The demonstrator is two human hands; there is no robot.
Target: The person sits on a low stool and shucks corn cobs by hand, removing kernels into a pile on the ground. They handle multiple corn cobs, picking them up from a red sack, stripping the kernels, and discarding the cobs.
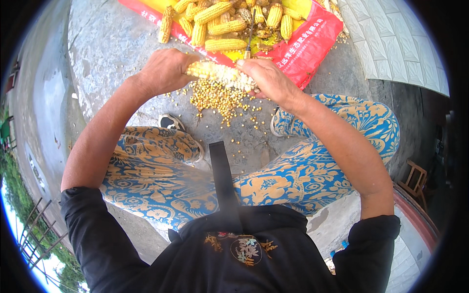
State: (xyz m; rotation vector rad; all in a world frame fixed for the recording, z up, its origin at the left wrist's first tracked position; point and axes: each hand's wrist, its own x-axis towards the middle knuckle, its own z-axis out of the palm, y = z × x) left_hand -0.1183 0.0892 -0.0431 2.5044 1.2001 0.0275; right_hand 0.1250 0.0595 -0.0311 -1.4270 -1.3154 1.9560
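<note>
A partly shelled corn cob (223,75) lies level between my hands, with yellow kernels at its left end and mostly pale, bare core to the right. My left hand (168,69) grips its left end. My right hand (267,78) is closed round its right end, thumb on top. A screwdriver (248,51) with a long dark shaft stands out above my right hand; whether those fingers touch its handle I cannot tell. Loose kernels (220,99) form a pile on the concrete below the cob. Whole dried corn cobs (220,27) are heaped just beyond.
A red and yellow plastic sack (307,47) bearing writing lies under the heap. White wall tiles (395,47) are at the upper right. My shoe (171,122) is left of the kernels. A small wooden stool or chair (414,179) stands at the far right.
</note>
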